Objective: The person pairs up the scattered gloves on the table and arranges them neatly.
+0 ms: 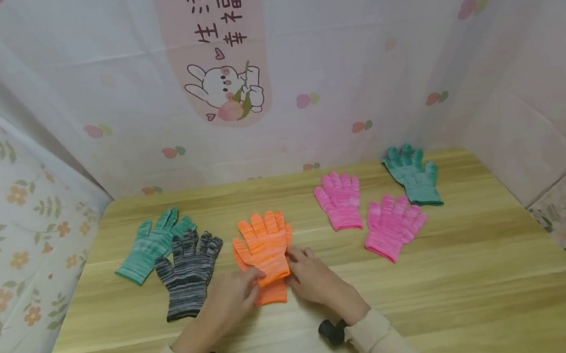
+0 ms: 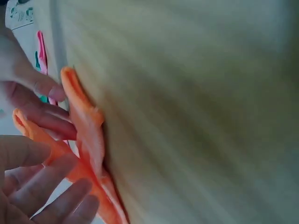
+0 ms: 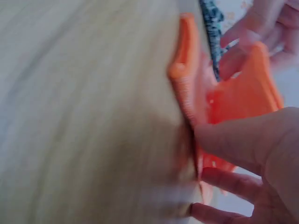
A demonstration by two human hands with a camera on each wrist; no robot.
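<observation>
Two orange knit gloves lie overlapped at the middle of the table, fingers pointing away. The upper orange glove (image 1: 267, 245) has its cuff raised off the lower orange glove (image 1: 272, 294), whose cuff sticks out nearer the person. My left hand (image 1: 232, 297) is at the left side of the upper cuff; its fingers (image 2: 49, 184) look loosely extended and blurred beside the cloth. On the other side, my right hand (image 1: 315, 274) touches the gloves' right edge. Its thumb (image 3: 233, 137) reaches onto the lower glove, with the other fingers spread apart.
A dark grey striped glove (image 1: 188, 274) overlaps a green glove (image 1: 149, 248) on the left. To the right lie two pink gloves, one farther back (image 1: 342, 201) and one nearer (image 1: 392, 226), plus another green glove (image 1: 416, 176). A printed curtain (image 1: 332, 61) borders the table's back.
</observation>
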